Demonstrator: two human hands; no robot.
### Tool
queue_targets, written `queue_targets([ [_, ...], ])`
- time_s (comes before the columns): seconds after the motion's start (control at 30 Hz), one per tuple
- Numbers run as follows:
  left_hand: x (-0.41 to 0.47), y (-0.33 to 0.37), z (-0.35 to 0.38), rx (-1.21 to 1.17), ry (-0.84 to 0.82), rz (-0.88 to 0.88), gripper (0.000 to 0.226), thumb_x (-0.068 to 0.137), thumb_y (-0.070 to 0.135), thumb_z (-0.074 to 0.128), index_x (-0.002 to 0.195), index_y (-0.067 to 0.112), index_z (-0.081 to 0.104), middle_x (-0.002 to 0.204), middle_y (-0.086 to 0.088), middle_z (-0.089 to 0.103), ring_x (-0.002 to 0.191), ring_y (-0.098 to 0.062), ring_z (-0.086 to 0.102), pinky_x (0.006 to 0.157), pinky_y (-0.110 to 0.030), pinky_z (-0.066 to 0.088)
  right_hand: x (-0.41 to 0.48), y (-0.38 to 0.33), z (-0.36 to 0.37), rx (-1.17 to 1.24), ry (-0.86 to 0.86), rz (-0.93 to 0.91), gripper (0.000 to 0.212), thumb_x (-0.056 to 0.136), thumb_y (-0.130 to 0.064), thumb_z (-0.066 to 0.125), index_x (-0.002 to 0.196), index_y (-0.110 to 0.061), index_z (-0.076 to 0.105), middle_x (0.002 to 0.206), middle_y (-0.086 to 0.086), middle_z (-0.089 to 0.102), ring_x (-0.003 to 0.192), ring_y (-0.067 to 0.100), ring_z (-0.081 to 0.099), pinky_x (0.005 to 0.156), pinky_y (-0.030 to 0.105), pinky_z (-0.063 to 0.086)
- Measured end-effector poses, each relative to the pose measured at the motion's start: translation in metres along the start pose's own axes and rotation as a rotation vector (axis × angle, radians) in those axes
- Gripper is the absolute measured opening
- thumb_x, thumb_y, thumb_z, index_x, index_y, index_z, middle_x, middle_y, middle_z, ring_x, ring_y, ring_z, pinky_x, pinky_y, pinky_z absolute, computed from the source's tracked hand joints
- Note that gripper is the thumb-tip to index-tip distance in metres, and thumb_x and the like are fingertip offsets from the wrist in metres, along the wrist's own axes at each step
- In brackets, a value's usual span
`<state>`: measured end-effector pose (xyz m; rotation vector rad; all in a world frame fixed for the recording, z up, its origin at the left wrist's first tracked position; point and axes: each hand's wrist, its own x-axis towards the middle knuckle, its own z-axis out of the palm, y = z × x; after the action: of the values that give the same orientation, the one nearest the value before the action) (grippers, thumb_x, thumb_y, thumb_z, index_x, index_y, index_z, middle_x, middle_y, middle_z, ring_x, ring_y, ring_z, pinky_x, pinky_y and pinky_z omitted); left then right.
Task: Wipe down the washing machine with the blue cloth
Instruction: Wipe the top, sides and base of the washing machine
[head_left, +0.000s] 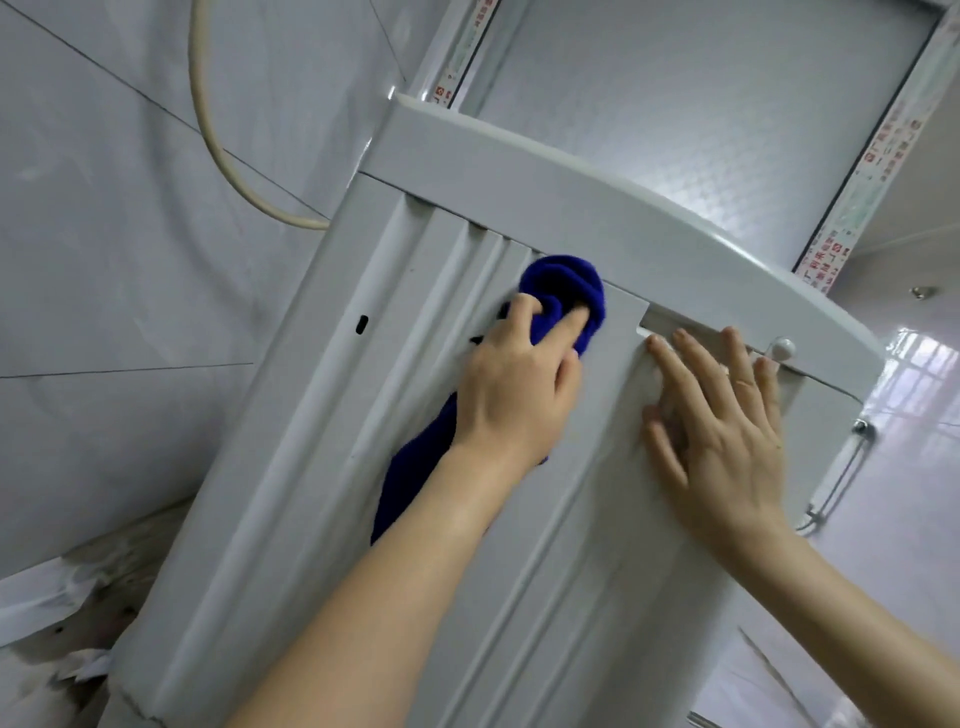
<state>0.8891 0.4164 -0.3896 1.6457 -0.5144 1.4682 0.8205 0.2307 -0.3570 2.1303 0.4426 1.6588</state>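
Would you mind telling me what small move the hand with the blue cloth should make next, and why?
Probably a short stroke down the ribbed panel. The left hand presses the bunched blue cloth against the washing machine just under its top rim, so that spot is covered, while the grooves below look unwiped. The right hand lies flat on the panel beside it, bracing, and can stay put.

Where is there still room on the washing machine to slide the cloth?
Bare panel lies below the left hand, along the ribs, and left of the blue cloth toward the small slot. It is crowded under the top rim, between both hands.
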Motion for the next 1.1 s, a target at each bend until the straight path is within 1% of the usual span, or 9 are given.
queue_targets([
  [0.13, 0.001, 0.008, 0.0, 0.045, -0.1, 0.154, 0.045, 0.09, 0.03, 0.041, 0.131, 0.026, 0.057, 0.119, -0.008, 0.055, 0.082, -0.027, 0.059, 0.064, -0.038, 0.051, 0.017, 0.008, -0.008, 0.093, 0.034, -0.053, 0.054, 0.099, -0.026, 0.045, 0.15, -0.01, 0.048, 0.153, 0.015, 0.048, 0.148, 0.036, 0.035, 0.121, 0.057, 0.025],
  [0.27, 0.006, -0.025, -0.008, 0.083, -0.016, -0.052, 0.038, 0.091, 0.023, 0.051, 0.127, 0.022, 0.061, 0.12, -0.01, 0.056, 0.087, -0.03, 0.06, 0.063, -0.033, 0.047, 0.037, 0.015, -0.003, 0.065, 0.026, -0.059, 0.056, 0.099, -0.027, 0.042, 0.151, -0.009, 0.047, 0.156, 0.016, 0.045, 0.15, 0.036, 0.032, 0.123, 0.055, 0.022],
  [0.37, 0.007, -0.018, -0.003, 0.058, 0.039, -0.173, 0.036, 0.089, 0.019, 0.052, 0.124, 0.019, 0.063, 0.116, -0.014, 0.057, 0.08, -0.033, 0.059, 0.059, -0.032, 0.042, 0.037, 0.014, 0.002, 0.024, 0.024, -0.065, 0.055, 0.099, -0.029, 0.043, 0.152, -0.012, 0.047, 0.158, 0.012, 0.042, 0.152, 0.035, 0.028, 0.125, 0.052, 0.017],
  [0.57, -0.004, 0.004, 0.002, 0.101, -0.085, 0.155, 0.042, 0.089, 0.028, 0.043, 0.127, 0.02, 0.061, 0.118, -0.009, 0.058, 0.077, -0.03, 0.056, 0.062, -0.039, 0.049, 0.035, 0.012, 0.004, 0.014, 0.037, -0.061, 0.053, 0.1, -0.028, 0.042, 0.15, -0.011, 0.049, 0.157, 0.013, 0.044, 0.151, 0.036, 0.029, 0.125, 0.052, 0.017],
  [0.73, 0.021, -0.051, -0.023, 0.132, 0.01, -0.222, 0.038, 0.096, 0.023, 0.045, 0.132, 0.022, 0.057, 0.129, -0.01, 0.05, 0.094, -0.033, 0.056, 0.068, -0.033, 0.037, 0.035, 0.014, 0.004, 0.012, 0.042, -0.075, 0.053, 0.1, -0.028, 0.042, 0.149, -0.011, 0.05, 0.157, 0.013, 0.045, 0.15, 0.038, 0.031, 0.124, 0.055, 0.02],
  [0.8, 0.023, -0.059, -0.025, 0.131, 0.037, -0.297, 0.039, 0.097, 0.021, 0.044, 0.134, 0.021, 0.055, 0.13, -0.011, 0.047, 0.091, -0.033, 0.055, 0.069, -0.031, 0.032, 0.035, 0.013, 0.004, 0.007, 0.042, -0.073, 0.053, 0.1, -0.028, 0.042, 0.149, -0.011, 0.051, 0.156, 0.013, 0.045, 0.15, 0.038, 0.031, 0.124, 0.055, 0.02],
  [0.9, 0.022, -0.039, -0.016, 0.128, 0.039, -0.232, 0.039, 0.092, 0.021, 0.044, 0.128, 0.019, 0.059, 0.121, -0.014, 0.052, 0.08, -0.035, 0.057, 0.063, -0.034, 0.039, 0.035, 0.012, 0.004, 0.011, 0.04, -0.07, 0.053, 0.099, -0.027, 0.043, 0.148, -0.01, 0.051, 0.156, 0.014, 0.045, 0.15, 0.038, 0.032, 0.124, 0.056, 0.02],
  [0.97, 0.017, -0.02, -0.008, 0.14, 0.018, -0.084, 0.041, 0.088, 0.027, 0.041, 0.123, 0.02, 0.062, 0.114, -0.012, 0.056, 0.076, -0.032, 0.057, 0.061, -0.034, 0.046, 0.035, 0.011, 0.004, 0.008, 0.044, -0.074, 0.053, 0.098, -0.027, 0.044, 0.148, -0.009, 0.052, 0.155, 0.015, 0.046, 0.149, 0.039, 0.032, 0.123, 0.057, 0.021],
  [1.1, 0.016, -0.022, -0.013, 0.124, -0.065, 0.085, 0.042, 0.089, 0.028, 0.039, 0.124, 0.021, 0.062, 0.119, -0.007, 0.059, 0.076, -0.027, 0.057, 0.062, -0.035, 0.049, 0.035, 0.012, 0.003, 0.0, 0.055, -0.093, 0.053, 0.099, -0.028, 0.043, 0.147, -0.008, 0.052, 0.154, 0.017, 0.046, 0.148, 0.04, 0.033, 0.125, 0.054, 0.018],
])
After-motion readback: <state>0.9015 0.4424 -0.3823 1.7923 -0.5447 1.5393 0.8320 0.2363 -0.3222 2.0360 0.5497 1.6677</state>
